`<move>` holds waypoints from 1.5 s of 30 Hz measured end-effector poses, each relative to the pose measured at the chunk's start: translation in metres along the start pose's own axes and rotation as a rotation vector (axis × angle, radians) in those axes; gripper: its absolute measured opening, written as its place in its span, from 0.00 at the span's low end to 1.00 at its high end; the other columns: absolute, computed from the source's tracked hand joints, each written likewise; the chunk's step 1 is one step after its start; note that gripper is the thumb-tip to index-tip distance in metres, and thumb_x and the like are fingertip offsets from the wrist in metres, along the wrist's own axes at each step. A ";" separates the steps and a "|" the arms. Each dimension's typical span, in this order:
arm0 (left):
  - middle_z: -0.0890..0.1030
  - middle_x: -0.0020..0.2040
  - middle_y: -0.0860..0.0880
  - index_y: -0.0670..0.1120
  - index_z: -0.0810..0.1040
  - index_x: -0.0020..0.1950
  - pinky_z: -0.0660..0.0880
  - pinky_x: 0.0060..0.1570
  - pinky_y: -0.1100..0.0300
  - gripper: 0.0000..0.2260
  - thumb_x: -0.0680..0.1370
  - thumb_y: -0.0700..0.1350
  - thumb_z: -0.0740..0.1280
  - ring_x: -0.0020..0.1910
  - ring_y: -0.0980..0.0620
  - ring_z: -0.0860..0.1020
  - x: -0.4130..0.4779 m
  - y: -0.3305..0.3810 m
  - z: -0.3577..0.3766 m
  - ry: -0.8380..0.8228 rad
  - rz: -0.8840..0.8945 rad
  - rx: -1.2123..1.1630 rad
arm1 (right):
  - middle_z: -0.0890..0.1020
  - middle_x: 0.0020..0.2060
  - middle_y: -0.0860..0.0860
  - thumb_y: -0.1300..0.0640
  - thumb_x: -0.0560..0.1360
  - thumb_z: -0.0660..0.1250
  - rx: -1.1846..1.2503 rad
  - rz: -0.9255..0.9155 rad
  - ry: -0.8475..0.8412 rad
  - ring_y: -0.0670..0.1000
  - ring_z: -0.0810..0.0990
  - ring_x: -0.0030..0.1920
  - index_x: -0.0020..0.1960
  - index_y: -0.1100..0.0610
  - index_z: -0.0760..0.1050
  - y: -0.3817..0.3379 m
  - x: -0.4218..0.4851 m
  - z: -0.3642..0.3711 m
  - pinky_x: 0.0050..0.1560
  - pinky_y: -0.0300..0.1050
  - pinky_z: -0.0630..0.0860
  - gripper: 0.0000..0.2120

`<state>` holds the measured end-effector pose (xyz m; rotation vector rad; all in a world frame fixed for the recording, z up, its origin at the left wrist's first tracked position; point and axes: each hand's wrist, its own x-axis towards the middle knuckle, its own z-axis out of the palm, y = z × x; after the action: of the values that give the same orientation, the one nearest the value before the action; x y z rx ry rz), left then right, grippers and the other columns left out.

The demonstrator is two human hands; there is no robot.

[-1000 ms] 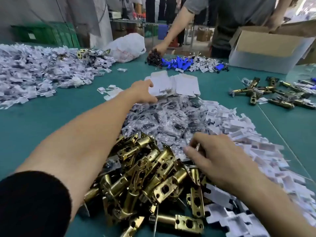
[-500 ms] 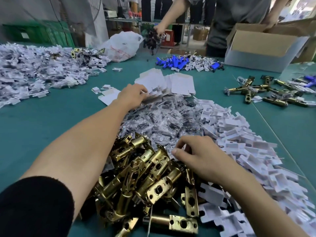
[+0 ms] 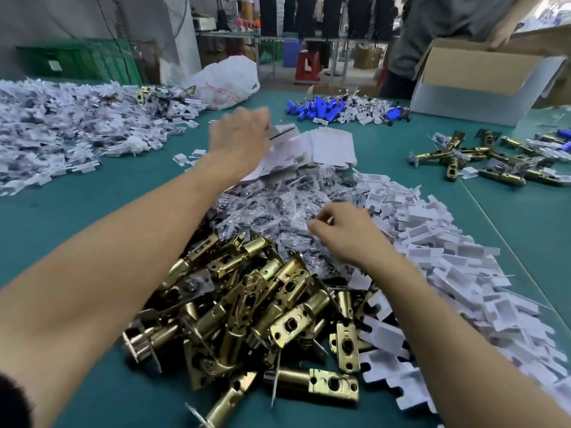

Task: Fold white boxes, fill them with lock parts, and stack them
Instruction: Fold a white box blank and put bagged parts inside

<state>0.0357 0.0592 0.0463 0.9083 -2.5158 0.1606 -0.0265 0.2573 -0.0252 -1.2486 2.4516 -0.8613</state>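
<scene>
Your L hand (image 3: 238,140) is gripping a box (image 3: 285,135); R hand (image 3: 346,236) is curling over bags (image 3: 278,208), grip unclear.

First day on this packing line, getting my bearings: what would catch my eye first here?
The heap of brass latches right in front, between both forearms, stands out first. Behind it lies a glinting mound of clear parts bags, with a drift of white card inserts along its right. Farther back, the left hand grips a flat white box at the stack of blanks.
</scene>
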 end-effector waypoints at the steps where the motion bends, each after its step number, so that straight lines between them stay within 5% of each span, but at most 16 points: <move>1: 0.81 0.50 0.40 0.45 0.77 0.57 0.70 0.42 0.51 0.08 0.83 0.41 0.60 0.49 0.37 0.80 -0.009 0.007 -0.015 0.073 0.043 0.000 | 0.83 0.42 0.52 0.49 0.80 0.63 0.082 0.003 0.050 0.49 0.81 0.40 0.46 0.53 0.76 -0.003 -0.002 -0.001 0.41 0.42 0.78 0.09; 4: 0.81 0.42 0.43 0.45 0.78 0.51 0.67 0.37 0.53 0.06 0.82 0.43 0.62 0.42 0.40 0.80 -0.049 0.029 -0.049 0.284 0.179 -0.082 | 0.82 0.46 0.52 0.40 0.79 0.61 0.510 0.060 0.206 0.48 0.81 0.42 0.60 0.53 0.73 -0.013 -0.009 -0.010 0.41 0.43 0.77 0.18; 7: 0.82 0.40 0.47 0.45 0.79 0.49 0.75 0.35 0.53 0.05 0.80 0.45 0.67 0.40 0.43 0.80 -0.088 0.043 -0.065 0.378 0.312 -0.273 | 0.79 0.54 0.56 0.35 0.79 0.58 0.974 0.184 0.068 0.57 0.83 0.49 0.63 0.47 0.66 -0.025 -0.016 -0.024 0.45 0.51 0.84 0.20; 11: 0.83 0.41 0.50 0.44 0.79 0.48 0.80 0.41 0.51 0.05 0.78 0.45 0.72 0.39 0.51 0.82 -0.109 0.044 -0.065 0.156 0.330 -0.677 | 0.73 0.62 0.58 0.34 0.76 0.62 1.148 0.224 0.023 0.62 0.82 0.53 0.71 0.45 0.63 -0.024 -0.023 -0.028 0.50 0.55 0.83 0.28; 15: 0.81 0.38 0.51 0.46 0.77 0.44 0.77 0.38 0.61 0.05 0.78 0.41 0.72 0.35 0.54 0.79 -0.113 0.040 -0.055 -0.047 0.181 -1.002 | 0.75 0.61 0.50 0.32 0.64 0.70 1.078 0.114 0.025 0.54 0.80 0.57 0.65 0.40 0.68 -0.013 -0.032 -0.021 0.53 0.53 0.81 0.32; 17: 0.80 0.38 0.53 0.48 0.76 0.44 0.75 0.37 0.61 0.06 0.78 0.41 0.71 0.34 0.55 0.77 -0.112 0.038 -0.049 -0.156 0.165 -0.971 | 0.75 0.58 0.46 0.34 0.61 0.72 0.998 0.111 0.067 0.49 0.79 0.57 0.72 0.40 0.64 -0.009 -0.033 -0.014 0.57 0.51 0.78 0.42; 19: 0.79 0.37 0.54 0.49 0.74 0.45 0.73 0.36 0.62 0.08 0.77 0.39 0.71 0.33 0.59 0.76 -0.111 0.035 -0.046 -0.250 0.167 -0.957 | 0.75 0.56 0.46 0.35 0.61 0.73 0.928 0.142 0.146 0.47 0.78 0.56 0.78 0.46 0.57 -0.006 -0.031 -0.009 0.62 0.54 0.75 0.50; 23: 0.80 0.38 0.49 0.47 0.72 0.46 0.73 0.34 0.57 0.10 0.76 0.34 0.69 0.31 0.57 0.76 -0.108 0.029 -0.044 -0.375 0.208 -1.000 | 0.73 0.68 0.53 0.34 0.67 0.69 0.792 0.103 0.267 0.53 0.77 0.64 0.78 0.43 0.52 0.000 -0.030 -0.007 0.66 0.58 0.73 0.46; 25: 0.80 0.38 0.48 0.45 0.73 0.47 0.75 0.35 0.56 0.10 0.75 0.31 0.68 0.31 0.57 0.76 -0.108 0.030 -0.043 -0.415 0.238 -1.010 | 0.78 0.61 0.53 0.39 0.75 0.64 0.579 0.020 0.305 0.43 0.81 0.54 0.79 0.44 0.47 0.002 -0.032 -0.005 0.59 0.48 0.78 0.40; 27: 0.78 0.35 0.51 0.43 0.73 0.47 0.74 0.34 0.60 0.10 0.74 0.30 0.68 0.31 0.58 0.76 -0.108 0.034 -0.042 -0.437 0.275 -0.982 | 0.81 0.41 0.48 0.50 0.79 0.58 0.348 -0.062 0.360 0.38 0.79 0.37 0.80 0.49 0.46 0.000 -0.034 -0.002 0.38 0.32 0.74 0.35; 29: 0.78 0.35 0.51 0.43 0.73 0.47 0.76 0.36 0.55 0.10 0.73 0.30 0.68 0.32 0.57 0.76 -0.108 0.038 -0.040 -0.443 0.304 -0.929 | 0.78 0.31 0.48 0.58 0.77 0.58 0.274 -0.082 0.389 0.41 0.77 0.33 0.80 0.52 0.47 -0.003 -0.035 -0.002 0.31 0.36 0.73 0.35; 34: 0.81 0.36 0.48 0.44 0.74 0.47 0.77 0.34 0.63 0.09 0.74 0.33 0.71 0.31 0.59 0.79 -0.111 0.040 -0.038 -0.502 0.323 -0.939 | 0.81 0.36 0.55 0.65 0.74 0.60 0.329 -0.025 0.358 0.53 0.82 0.33 0.77 0.51 0.57 -0.006 -0.041 -0.015 0.35 0.57 0.81 0.33; 38: 0.84 0.47 0.47 0.46 0.75 0.51 0.84 0.43 0.53 0.17 0.72 0.53 0.76 0.42 0.50 0.86 -0.108 0.040 -0.041 -0.665 0.089 -1.222 | 0.81 0.33 0.52 0.62 0.76 0.60 0.190 -0.101 0.497 0.54 0.81 0.30 0.72 0.51 0.66 -0.009 -0.047 -0.026 0.31 0.56 0.78 0.25; 42: 0.76 0.65 0.44 0.51 0.71 0.67 0.83 0.48 0.46 0.34 0.67 0.69 0.65 0.48 0.39 0.85 -0.100 0.043 -0.039 -0.696 -0.243 -1.363 | 0.82 0.35 0.51 0.64 0.76 0.61 0.190 -0.349 0.598 0.51 0.80 0.29 0.72 0.53 0.68 -0.024 -0.054 -0.028 0.29 0.53 0.78 0.25; 45: 0.84 0.56 0.44 0.50 0.78 0.63 0.82 0.48 0.43 0.27 0.72 0.67 0.67 0.47 0.39 0.85 -0.101 0.036 -0.040 -0.697 -0.270 -1.558 | 0.84 0.45 0.49 0.65 0.77 0.63 0.199 -0.557 0.517 0.47 0.82 0.36 0.74 0.53 0.67 -0.033 -0.058 -0.021 0.33 0.48 0.80 0.26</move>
<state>0.0968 0.1556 0.0372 0.5423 -1.9628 -2.1177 0.0197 0.2967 0.0095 -1.8510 2.2899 -1.7141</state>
